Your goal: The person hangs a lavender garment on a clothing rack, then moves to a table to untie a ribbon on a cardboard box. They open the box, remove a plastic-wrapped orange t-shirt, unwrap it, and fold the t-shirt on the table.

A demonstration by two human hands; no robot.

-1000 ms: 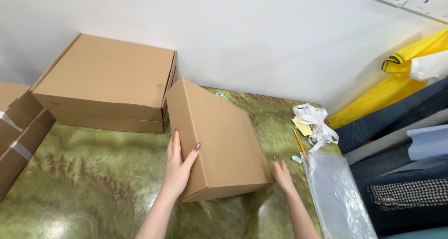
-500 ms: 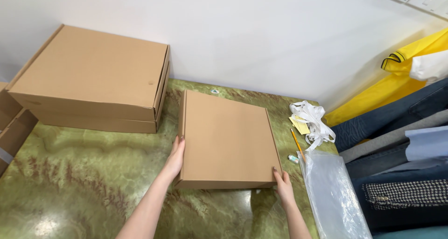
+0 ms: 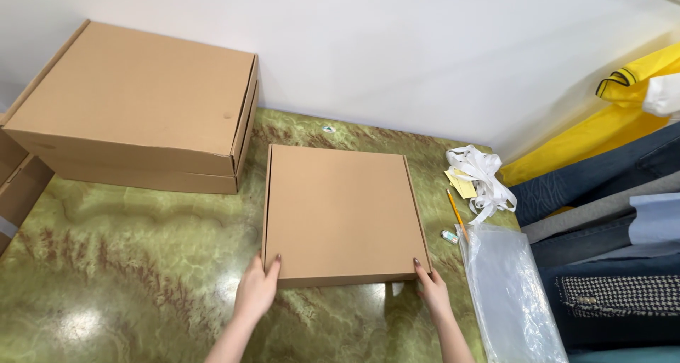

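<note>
My left hand [image 3: 256,292] rests flat against the near left corner of the flat box [image 3: 343,211], fingers spread and loose on the cardboard, not gripping. My right hand [image 3: 432,292] touches the near right corner the same way, fingertips laid open against the front edge. The box lies flat on the green marble counter [image 3: 127,264], about midway between its left and right edges, close to the near edge and apart from the back wall.

A bigger box [image 3: 142,108] sits at the back left of the counter, its right side just beside my box's far left corner. More cardboard [image 3: 18,186] pokes in at the left edge. Along the right edge lie a clear plastic bag [image 3: 510,299], a pencil [image 3: 455,211], a yellow note [image 3: 462,184] and a tangle of white ribbon [image 3: 485,175].

The counter looks glossy, so I judge the box could skate away under a loose push. Shoved right, it would likely sweep the pencil and ribbon off; shoved back left, it could jam against the bigger box.
</note>
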